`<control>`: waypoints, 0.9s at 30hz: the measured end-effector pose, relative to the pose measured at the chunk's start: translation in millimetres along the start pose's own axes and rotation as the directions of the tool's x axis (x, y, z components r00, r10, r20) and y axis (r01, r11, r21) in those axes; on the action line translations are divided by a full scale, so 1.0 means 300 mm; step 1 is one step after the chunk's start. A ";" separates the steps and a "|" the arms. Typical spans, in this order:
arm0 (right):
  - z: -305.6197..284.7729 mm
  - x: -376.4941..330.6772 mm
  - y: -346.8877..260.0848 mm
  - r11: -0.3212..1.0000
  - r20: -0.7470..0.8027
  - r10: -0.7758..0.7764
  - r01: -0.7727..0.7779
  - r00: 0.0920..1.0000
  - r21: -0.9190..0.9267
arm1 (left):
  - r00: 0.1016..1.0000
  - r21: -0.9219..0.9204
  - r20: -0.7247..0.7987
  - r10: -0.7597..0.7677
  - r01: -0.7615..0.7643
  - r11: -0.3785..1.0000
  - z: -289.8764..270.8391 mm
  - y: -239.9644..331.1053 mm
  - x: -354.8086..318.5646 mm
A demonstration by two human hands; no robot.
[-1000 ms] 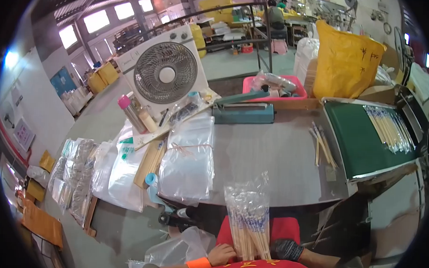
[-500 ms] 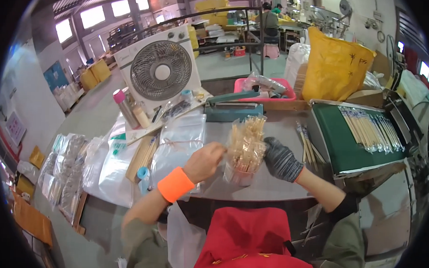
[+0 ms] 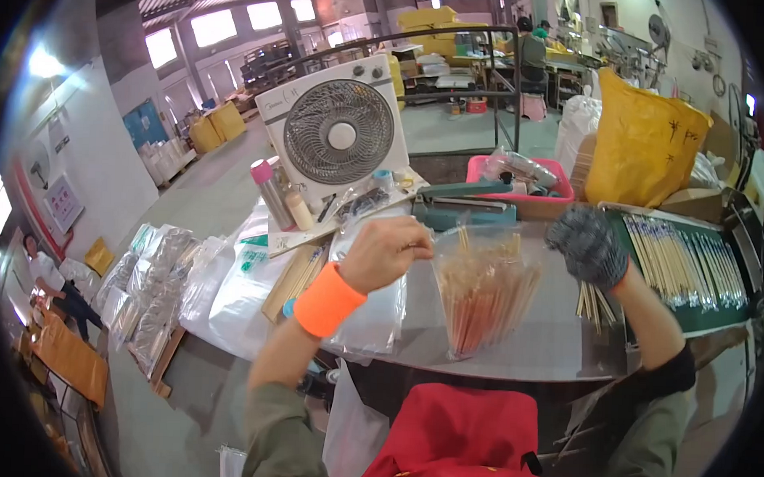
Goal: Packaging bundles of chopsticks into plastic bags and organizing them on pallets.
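Observation:
A clear plastic bag (image 3: 485,297) packed with thin wooden sticks stands upright on the grey table in front of me. My bare left hand (image 3: 390,254), an orange band at its wrist, pinches at the bag's upper left edge. On the other side, my right hand (image 3: 588,248) wears a grey knit glove. Its fingers are curled close to the bag's upper right edge, and whether they grip the film is hidden. A few loose sticks (image 3: 595,305) lie below the gloved hand.
Bundled sticks with wrapped ends lie on a green tray (image 3: 706,310) at the right. Behind the bag are a teal sealer (image 3: 467,214) and a pink basket (image 3: 561,182). A fan (image 3: 342,136), a bottle (image 3: 270,194) and flat plastic bags (image 3: 250,293) are to the left.
Both hands have risen and spread apart. The bag now stands taller and wider, its sticks showing lengthwise. My view has shifted left, and a person shows at the far left.

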State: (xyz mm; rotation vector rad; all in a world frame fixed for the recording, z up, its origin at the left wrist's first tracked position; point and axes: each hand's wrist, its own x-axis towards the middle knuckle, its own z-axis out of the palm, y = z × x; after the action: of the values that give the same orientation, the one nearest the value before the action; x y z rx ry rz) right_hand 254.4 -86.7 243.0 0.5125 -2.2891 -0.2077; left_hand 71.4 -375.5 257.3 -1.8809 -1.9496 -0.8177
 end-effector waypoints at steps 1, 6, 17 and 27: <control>0.040 -0.040 -0.013 0.999 0.026 0.005 -0.005 1.000 -0.031 | 0.996 -0.126 -0.020 -0.087 0.084 0.989 0.030 0.008 -0.018; -0.163 0.063 -0.002 0.956 0.435 0.182 -0.055 0.882 -0.288 | 0.997 0.002 -0.063 0.032 -0.032 0.999 -0.067 0.072 0.061; -0.128 0.186 -0.179 0.942 0.090 0.002 -0.032 0.996 0.333 | 0.980 -0.121 -0.162 -0.114 0.095 0.988 0.079 0.080 -0.016; -0.051 0.022 -0.058 0.975 0.013 0.053 -0.049 0.999 -0.218 | 0.922 -0.534 -0.320 -0.219 0.016 0.846 0.186 0.115 0.048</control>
State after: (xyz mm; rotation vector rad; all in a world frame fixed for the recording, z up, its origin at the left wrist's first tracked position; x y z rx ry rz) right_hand 266.5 -105.1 252.8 0.3395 -2.2599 -0.4335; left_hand 113.2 -331.7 228.1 -1.6904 -1.7232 -1.7547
